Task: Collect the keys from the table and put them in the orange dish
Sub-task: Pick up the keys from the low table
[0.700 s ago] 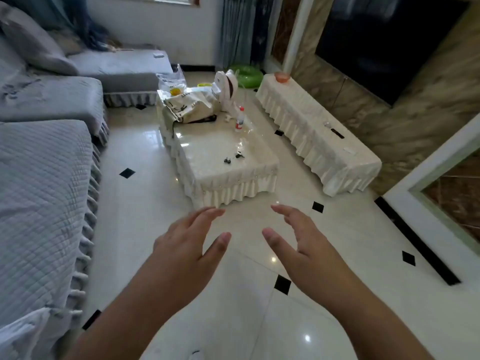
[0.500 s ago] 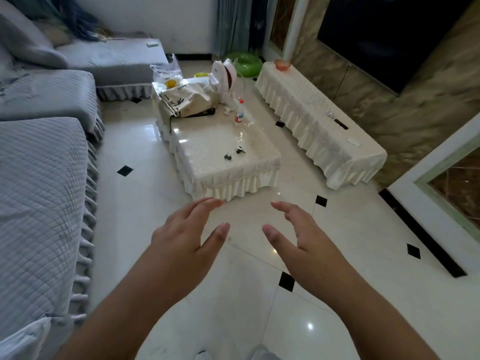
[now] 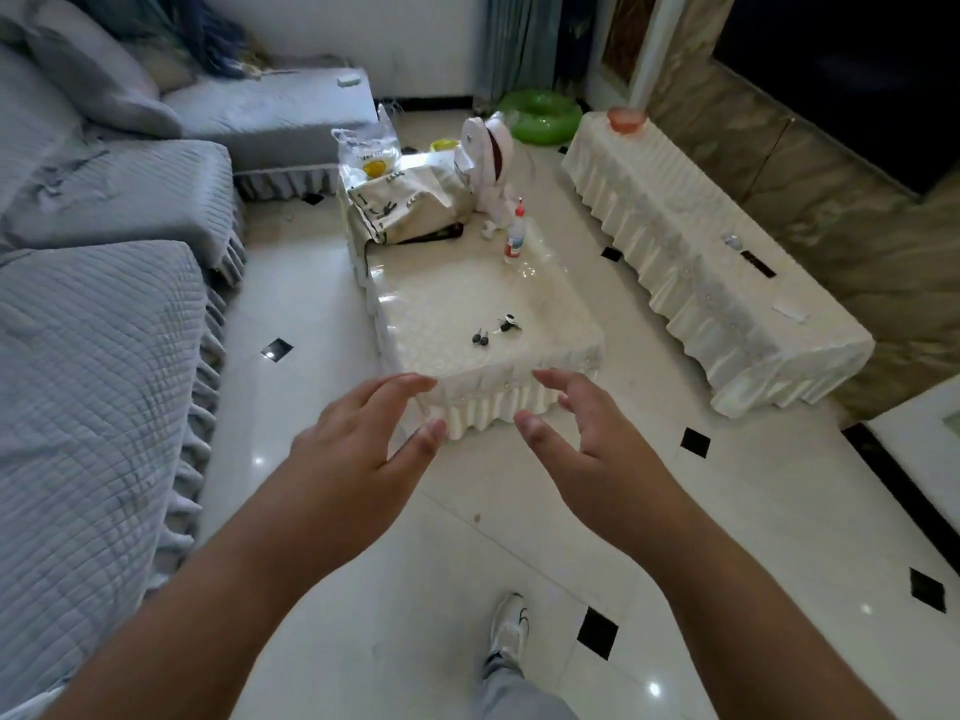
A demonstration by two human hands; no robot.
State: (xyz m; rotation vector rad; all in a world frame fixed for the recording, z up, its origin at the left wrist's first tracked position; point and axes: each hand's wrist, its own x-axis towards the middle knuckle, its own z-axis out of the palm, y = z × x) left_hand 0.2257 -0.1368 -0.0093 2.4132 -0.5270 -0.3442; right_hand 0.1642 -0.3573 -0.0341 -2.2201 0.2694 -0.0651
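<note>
Two small sets of dark keys lie near the front of the cream coffee table: one pair of keys on the left, a second bunch of keys just right of it. The orange dish stands on the far end of the long cream bench at the right wall. My left hand and my right hand hover in the air before the table's front edge, both empty with fingers spread, well short of the keys.
On the table's far half sit a beige bag, a plastic bag, a white toy and a small bottle. Grey sofas line the left. A green ring lies on the floor behind. My shoe shows below.
The view has closed in on the coffee table, so my hands now overlap its front edge. A foot has stepped into view at the bottom. Both hands keep the same spread pose.
</note>
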